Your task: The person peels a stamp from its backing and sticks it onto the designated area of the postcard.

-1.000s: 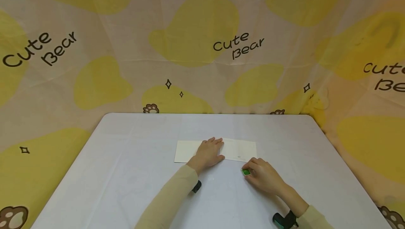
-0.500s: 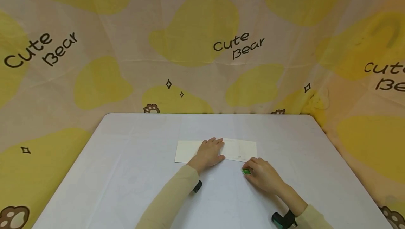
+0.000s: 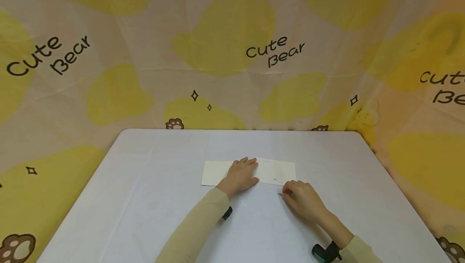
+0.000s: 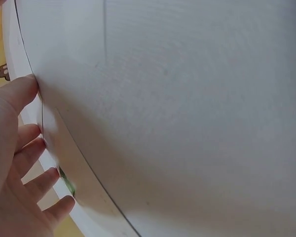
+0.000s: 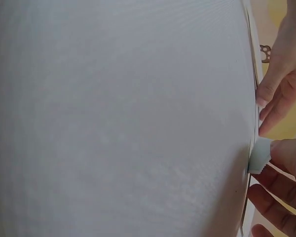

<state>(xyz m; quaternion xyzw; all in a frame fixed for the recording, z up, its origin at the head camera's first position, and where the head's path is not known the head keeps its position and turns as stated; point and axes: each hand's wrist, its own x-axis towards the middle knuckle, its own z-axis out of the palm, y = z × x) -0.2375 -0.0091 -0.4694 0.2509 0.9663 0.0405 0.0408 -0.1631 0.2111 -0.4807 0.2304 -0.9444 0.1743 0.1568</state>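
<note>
My left hand (image 3: 240, 177) rests with fingers spread where two flat white paper pieces meet. One paper (image 3: 213, 173) reaches out to its left. The other, envelope-like paper (image 3: 274, 170) extends to its right and carries small print near its lower edge. Just in front of that right paper, my right hand (image 3: 303, 201) pinches a small postage stamp between thumb and fingers. Its pale back and toothed edge show on the stamp (image 5: 260, 155) in the right wrist view. A small green patch (image 4: 67, 182) shows beside my left fingertips in the left wrist view.
The papers lie on a white table (image 3: 156, 166) with rounded far corners. Behind it hangs a yellow and beige cloth (image 3: 218, 32) printed with bears and lettering. A black wrist device (image 3: 326, 251) sits at my right wrist.
The stamp in my right hand has turned: its green face showed earlier, and now only a thin pale edge shows in the head view. My left hand stays in place.
</note>
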